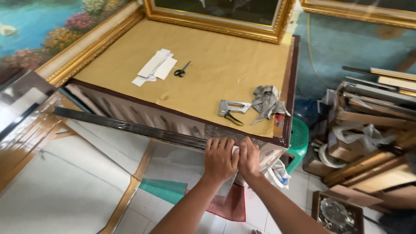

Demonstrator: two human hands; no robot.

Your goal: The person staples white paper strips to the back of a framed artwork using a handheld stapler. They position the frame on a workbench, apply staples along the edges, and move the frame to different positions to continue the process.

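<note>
Seen from above, a large framed panel (225, 65) lies face down like a table, its brown paper backing up and a dark ornate moulding running round its edges. On the paper, near the far left corner, lie a few white paper strips (155, 67) with small black scissors (182, 70) just beside them; near the right edge sit a metal staple gun (233, 110) with a yellow-and-black handle and a crumpled grey rag (266, 101), almost touching each other. A gold-framed picture (225, 17) leans at the far edge and a painted landscape in a gold frame (52, 34) stands along the left side. To the right are a green plastic stool (299, 139) and a heap of wooden frame lengths (377, 130). The left hand (220, 158) and the right hand (249, 157) lie side by side, touching, fingers flat and pressed down on a white strip (235, 151) at the near edge, close to the right corner. A long dark moulding strip (130, 128) runs along that near edge, its long axis pointing left and slightly away, its right end meeting the left hand.
</note>
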